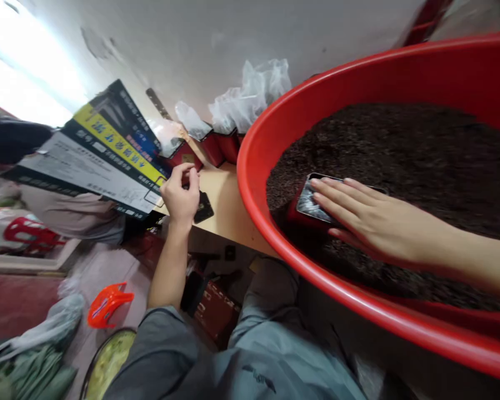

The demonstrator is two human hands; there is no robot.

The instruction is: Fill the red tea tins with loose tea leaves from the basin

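My right hand point(364, 219) lies with fingers stretched flat on a small red container with a silvery lining point(310, 204), which sits in dark loose material point(400, 155) filling a big red basin point(258, 133). My left hand point(180, 195) is closed in a pinch at the edge of a pale wooden table point(225, 208), its fingertips on a small red item point(185, 179) I cannot make out. A small dark packet point(204, 206) lies on the table just right of that hand.
Printed black, yellow and white boxes point(104, 147) lie left of the table. Red containers point(220, 147) and clear plastic bags point(250, 94) stand at the back by the wall. On the floor are an orange plastic piece point(106, 303), a green-filled bag point(33, 355) and a red stool point(29, 233).
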